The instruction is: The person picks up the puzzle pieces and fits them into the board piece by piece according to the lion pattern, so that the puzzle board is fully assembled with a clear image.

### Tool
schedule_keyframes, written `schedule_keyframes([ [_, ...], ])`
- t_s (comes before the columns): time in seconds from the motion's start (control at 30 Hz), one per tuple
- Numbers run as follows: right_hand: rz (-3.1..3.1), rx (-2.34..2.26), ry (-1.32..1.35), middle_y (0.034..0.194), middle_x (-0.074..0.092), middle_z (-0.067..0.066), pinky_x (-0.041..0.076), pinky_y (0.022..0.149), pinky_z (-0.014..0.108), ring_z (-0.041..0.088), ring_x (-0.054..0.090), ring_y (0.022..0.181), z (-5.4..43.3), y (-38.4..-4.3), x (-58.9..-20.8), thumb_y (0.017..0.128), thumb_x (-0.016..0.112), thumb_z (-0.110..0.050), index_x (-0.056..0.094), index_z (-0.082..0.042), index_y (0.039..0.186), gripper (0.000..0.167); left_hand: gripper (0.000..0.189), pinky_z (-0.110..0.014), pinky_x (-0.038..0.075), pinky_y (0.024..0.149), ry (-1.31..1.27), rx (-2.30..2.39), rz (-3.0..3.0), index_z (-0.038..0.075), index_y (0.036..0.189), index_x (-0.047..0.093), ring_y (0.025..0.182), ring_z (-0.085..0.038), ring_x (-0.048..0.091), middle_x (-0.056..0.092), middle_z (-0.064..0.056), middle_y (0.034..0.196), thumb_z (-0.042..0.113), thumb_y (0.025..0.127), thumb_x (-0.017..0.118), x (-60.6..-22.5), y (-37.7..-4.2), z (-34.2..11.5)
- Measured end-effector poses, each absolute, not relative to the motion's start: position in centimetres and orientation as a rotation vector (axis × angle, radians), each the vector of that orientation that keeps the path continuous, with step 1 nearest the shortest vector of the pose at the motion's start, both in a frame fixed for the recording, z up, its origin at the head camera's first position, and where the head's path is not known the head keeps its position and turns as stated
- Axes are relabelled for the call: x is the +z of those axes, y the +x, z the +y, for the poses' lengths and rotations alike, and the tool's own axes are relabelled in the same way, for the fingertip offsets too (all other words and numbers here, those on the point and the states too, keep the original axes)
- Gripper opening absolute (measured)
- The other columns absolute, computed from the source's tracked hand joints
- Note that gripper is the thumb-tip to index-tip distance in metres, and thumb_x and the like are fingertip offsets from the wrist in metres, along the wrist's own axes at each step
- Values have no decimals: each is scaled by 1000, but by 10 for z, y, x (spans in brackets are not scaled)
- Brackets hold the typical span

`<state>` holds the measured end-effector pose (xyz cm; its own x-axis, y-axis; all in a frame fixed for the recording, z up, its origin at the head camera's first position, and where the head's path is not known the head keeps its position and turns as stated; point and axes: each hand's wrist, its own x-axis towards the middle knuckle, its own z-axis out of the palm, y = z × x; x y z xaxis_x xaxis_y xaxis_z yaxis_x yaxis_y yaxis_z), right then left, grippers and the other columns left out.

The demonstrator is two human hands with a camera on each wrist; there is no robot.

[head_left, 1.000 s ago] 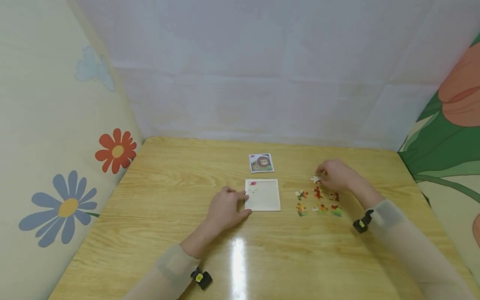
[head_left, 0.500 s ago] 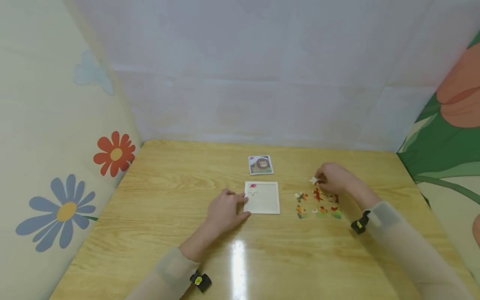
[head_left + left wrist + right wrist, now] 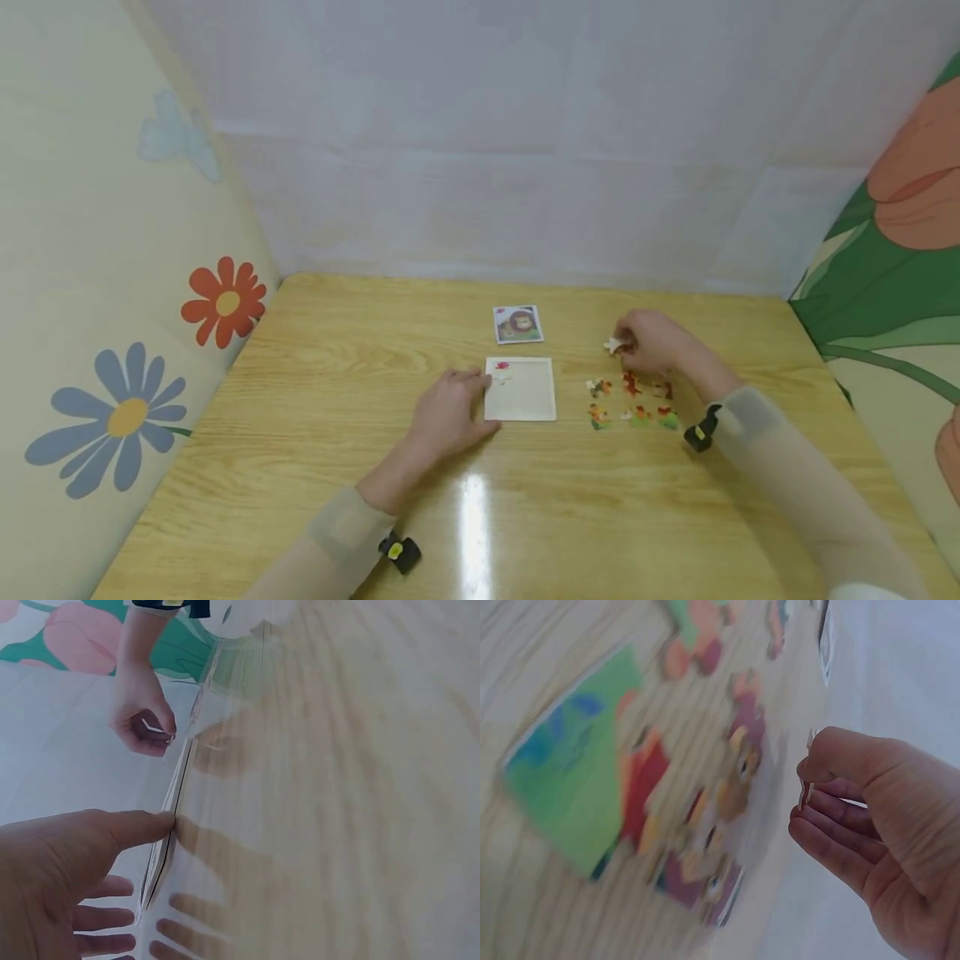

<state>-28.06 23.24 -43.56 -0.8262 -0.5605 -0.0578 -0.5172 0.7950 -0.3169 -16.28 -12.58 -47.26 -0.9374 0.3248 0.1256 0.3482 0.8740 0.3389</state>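
Tray (image 3: 528, 400) and picture card (image 3: 517, 324) are laid flat on the wood-grain table (image 3: 330, 375), the card, printed with a lion, being set at twelve o'clock from the tray and apart from it. Inside the tray, a pink-printed piece (image 3: 502, 365) is seated in the corner at about eleven o'clock, and a pale piece (image 3: 501, 379) is seen just below it. The tray's edge is touched by the left hand (image 3: 446, 412) from eight to nine o'clock; its thumb and fingers are held wide apart, and in the left wrist view the thumb is laid straight against that edge.

At about two o'clock from the tray, a light puzzle piece (image 3: 614, 345) is pinched narrowly between the thumb and fingers of the right hand (image 3: 651, 340), above the table; in the right wrist view it is seen nearly edge-on, so its print cannot be made out. Loose pieces (image 3: 631, 383) are spread in two rows at three o'clock from the tray, below the right hand. Beyond the table's far edge, at twelve o'clock, a white cloth (image 3: 480, 167) is hung; a red flower (image 3: 227, 303) is printed on the panel at ten o'clock.
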Motion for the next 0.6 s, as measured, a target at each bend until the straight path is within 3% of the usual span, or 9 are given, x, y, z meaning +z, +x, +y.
schedule_keyframes([
  [0.2,2837,-468,-924,104,76,15,66,90,48,29,73,96,211,-278,-426,84,74,-7,73,5,115,32,92,-56,37,129,-548,-685,-3006,-1,150,55,151,-44,47,50,-25,161,43,79,92,-473,-172,-125],
  [0.43,2820,-512,-979,104,76,12,65,91,44,25,72,96,190,-278,-426,85,78,-12,75,1,114,32,96,-55,35,130,-557,-731,-3056,-4,153,50,153,-46,44,46,-28,163,44,80,90,-476,-177,-122],
  [0.6,2758,-574,-1064,105,77,12,66,89,37,23,74,95,171,-277,-431,84,78,-11,75,1,113,31,94,-56,35,130,-573,-653,-3085,-3,154,51,154,-45,43,48,-23,163,48,83,87,-477,-178,-122],
])
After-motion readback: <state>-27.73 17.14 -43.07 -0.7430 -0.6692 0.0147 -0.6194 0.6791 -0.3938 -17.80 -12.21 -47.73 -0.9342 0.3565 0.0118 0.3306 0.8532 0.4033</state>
